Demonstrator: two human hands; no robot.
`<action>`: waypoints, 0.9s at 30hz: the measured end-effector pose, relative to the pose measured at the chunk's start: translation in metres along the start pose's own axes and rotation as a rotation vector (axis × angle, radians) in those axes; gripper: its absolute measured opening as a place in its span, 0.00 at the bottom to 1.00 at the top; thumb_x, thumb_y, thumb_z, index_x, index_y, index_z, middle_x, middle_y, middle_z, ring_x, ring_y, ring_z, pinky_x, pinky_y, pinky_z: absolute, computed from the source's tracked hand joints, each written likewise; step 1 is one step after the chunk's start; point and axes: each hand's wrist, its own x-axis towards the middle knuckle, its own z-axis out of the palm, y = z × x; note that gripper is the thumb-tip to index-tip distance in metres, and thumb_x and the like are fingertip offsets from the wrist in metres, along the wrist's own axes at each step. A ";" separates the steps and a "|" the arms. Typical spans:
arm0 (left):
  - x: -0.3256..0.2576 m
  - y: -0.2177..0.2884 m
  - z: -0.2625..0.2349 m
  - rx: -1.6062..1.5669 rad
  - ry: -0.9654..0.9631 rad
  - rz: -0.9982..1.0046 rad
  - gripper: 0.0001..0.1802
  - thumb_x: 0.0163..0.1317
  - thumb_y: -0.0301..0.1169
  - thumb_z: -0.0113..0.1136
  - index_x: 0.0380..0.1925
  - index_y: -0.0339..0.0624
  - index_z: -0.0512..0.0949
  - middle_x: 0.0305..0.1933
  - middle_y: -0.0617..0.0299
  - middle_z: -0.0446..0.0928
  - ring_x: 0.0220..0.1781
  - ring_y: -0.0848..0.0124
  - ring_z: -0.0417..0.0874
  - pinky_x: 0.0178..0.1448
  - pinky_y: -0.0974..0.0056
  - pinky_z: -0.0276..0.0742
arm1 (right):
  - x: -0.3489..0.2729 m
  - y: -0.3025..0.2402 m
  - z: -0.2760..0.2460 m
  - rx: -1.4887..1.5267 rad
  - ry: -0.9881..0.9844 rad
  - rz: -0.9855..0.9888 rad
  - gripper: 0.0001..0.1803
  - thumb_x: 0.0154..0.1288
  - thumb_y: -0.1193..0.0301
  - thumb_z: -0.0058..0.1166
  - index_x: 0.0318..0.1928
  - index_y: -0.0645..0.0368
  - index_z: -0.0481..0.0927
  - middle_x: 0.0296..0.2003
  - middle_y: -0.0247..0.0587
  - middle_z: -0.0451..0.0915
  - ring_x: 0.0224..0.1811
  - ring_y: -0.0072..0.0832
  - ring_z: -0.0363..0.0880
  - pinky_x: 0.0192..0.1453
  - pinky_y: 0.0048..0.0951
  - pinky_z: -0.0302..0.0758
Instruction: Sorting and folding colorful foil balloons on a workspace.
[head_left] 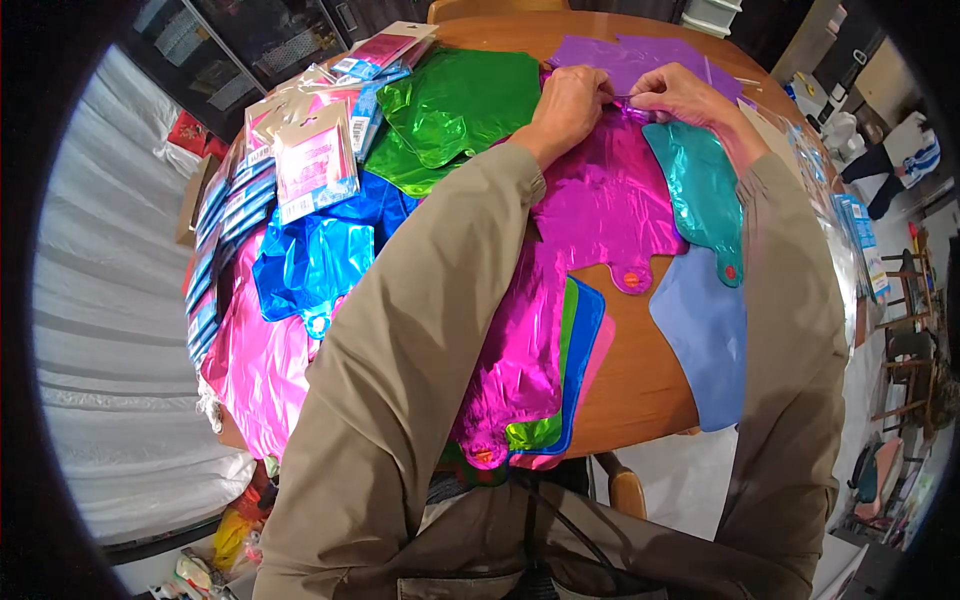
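Toward the far side of the table, my left hand (pixel 572 108) and my right hand (pixel 683 100) are close together with fingers pinched. Both grip the far edge of a flat magenta foil balloon (pixel 610 190), crumpled and shiny between my fingertips. Its rounded tab with an orange spot points toward me. Beneath my right wrist lies a teal foil balloon (pixel 698 180), and a purple one (pixel 640 60) is spread just beyond my hands. Another magenta foil balloon (pixel 520 345) lies nearer to me, over green, blue and pink ones.
Green foil balloons (pixel 450 105) and a bright blue one (pixel 315 250) lie on the left. Several carded packets (pixel 315 165) are heaped along the left edge of the wooden table (pixel 625 390). A pale blue foil piece (pixel 705 330) sits near my right forearm.
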 end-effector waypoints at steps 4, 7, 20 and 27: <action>0.001 -0.001 0.001 -0.022 -0.004 -0.016 0.09 0.58 0.27 0.68 0.37 0.36 0.89 0.36 0.49 0.89 0.32 0.51 0.86 0.43 0.52 0.82 | 0.004 0.011 0.001 0.008 0.011 -0.017 0.06 0.61 0.75 0.70 0.38 0.60 0.86 0.24 0.28 0.77 0.24 0.17 0.70 0.28 0.18 0.66; 0.003 -0.001 0.003 -0.038 -0.006 -0.030 0.09 0.59 0.28 0.69 0.38 0.36 0.90 0.36 0.49 0.89 0.32 0.51 0.85 0.43 0.52 0.82 | 0.007 0.017 0.004 0.030 0.039 -0.063 0.06 0.61 0.75 0.70 0.38 0.60 0.86 0.24 0.28 0.77 0.23 0.17 0.69 0.28 0.18 0.65; 0.003 0.002 0.000 -0.006 0.030 -0.081 0.08 0.61 0.28 0.68 0.36 0.36 0.90 0.35 0.50 0.89 0.28 0.54 0.83 0.39 0.53 0.81 | -0.007 0.014 0.007 0.146 0.127 -0.084 0.05 0.62 0.75 0.69 0.36 0.60 0.85 0.26 0.30 0.78 0.25 0.17 0.71 0.30 0.18 0.69; 0.002 0.000 -0.001 -0.049 0.014 -0.097 0.08 0.59 0.27 0.68 0.36 0.37 0.90 0.35 0.51 0.89 0.28 0.55 0.83 0.40 0.54 0.81 | -0.004 0.016 0.003 0.130 0.045 -0.095 0.05 0.65 0.73 0.68 0.38 0.61 0.86 0.27 0.31 0.80 0.26 0.17 0.72 0.31 0.18 0.70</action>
